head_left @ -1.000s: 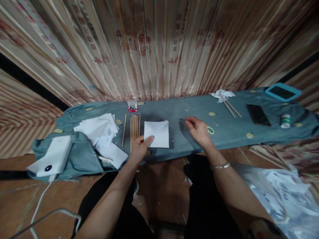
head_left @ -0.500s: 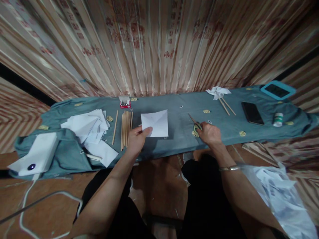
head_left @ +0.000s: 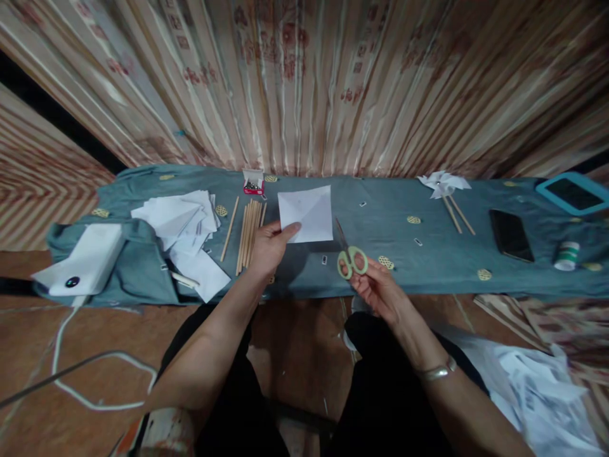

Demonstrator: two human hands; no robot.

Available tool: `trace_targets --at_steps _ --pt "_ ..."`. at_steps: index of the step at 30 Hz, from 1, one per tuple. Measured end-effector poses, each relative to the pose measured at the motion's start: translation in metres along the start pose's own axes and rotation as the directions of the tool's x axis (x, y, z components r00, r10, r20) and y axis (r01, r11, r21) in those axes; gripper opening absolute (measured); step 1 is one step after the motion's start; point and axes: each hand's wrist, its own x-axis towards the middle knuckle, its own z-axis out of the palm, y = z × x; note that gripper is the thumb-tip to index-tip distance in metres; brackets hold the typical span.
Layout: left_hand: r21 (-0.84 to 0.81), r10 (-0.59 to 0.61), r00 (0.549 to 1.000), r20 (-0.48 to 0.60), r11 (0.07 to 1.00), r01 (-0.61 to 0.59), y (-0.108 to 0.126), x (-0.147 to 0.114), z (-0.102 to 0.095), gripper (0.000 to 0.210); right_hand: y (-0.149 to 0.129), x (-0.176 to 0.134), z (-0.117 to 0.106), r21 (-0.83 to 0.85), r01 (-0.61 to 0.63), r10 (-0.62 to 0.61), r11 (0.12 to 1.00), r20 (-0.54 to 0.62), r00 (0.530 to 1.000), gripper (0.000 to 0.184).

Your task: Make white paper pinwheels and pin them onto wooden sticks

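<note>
Left grip [head_left: 269,251]: closed, thumb on top, pinching the near-left part of a white paper square [head_left: 309,212], creased diagonally and held above the worktop [head_left: 394,200]. Right grip [head_left: 378,289]: partly curled, fingers on the handle loops of the green-handled scissors [head_left: 352,261], whose blades point to 11 o'clock. With the paper square as clock centre and 12 away from the wearer, the scissors lie between 4 and 5, apart from the paper. Wooden sticks [head_left: 250,235] lie between 8 and 9, near the left grip; loose paper sheets [head_left: 176,219] at 9; an open red box [head_left: 254,185] at 10. A white pinwheel [head_left: 442,184] lies just short of 3, well apart; a dark phone [head_left: 511,235] at 3, farther out.
</note>
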Motion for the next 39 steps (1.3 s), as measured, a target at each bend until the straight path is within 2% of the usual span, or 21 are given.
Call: trace_targets --at_steps 4,11,17,22,30,34,39 --pt "0.053 0.044 0.998 -0.038 0.998 -0.042 0.002 0.003 -0.006 0.036 0.004 -0.004 0.005 0.031 -0.055 0.052 0.998 0.092 0.994 0.034" --pt "0.142 0.103 0.992 -0.075 0.986 -0.092 0.013 0.006 -0.016 0.033 0.000 -0.014 0.003 -0.030 -0.076 0.079 0.997 0.088 0.993 0.028" --pt "0.302 0.188 0.981 -0.056 0.939 -0.163 0.015 0.009 -0.024 0.028 -0.001 -0.018 0.009 -0.025 -0.169 0.170 0.985 0.167 0.971 0.025" --pt "0.315 0.195 0.980 -0.044 0.933 -0.171 0.018 0.012 -0.026 0.024 -0.002 -0.017 0.012 0.018 -0.113 0.111 0.993 0.098 0.989 0.029" --pt "0.147 0.088 0.994 -0.070 0.986 -0.077 0.017 0.010 -0.021 0.025 0.003 -0.019 0.013 -0.303 0.017 0.052 0.953 0.219 0.974 0.046" --pt "0.145 0.047 0.998 -0.039 0.989 -0.041 0.013 0.008 -0.017 0.027 0.003 -0.018 0.015 -0.332 0.047 0.039 0.942 0.246 0.969 0.049" --pt "0.173 0.055 0.998 -0.003 0.983 -0.054 0.007 0.006 -0.015 0.028 0.002 -0.016 0.013 -0.334 0.045 0.036 0.941 0.233 0.972 0.048"
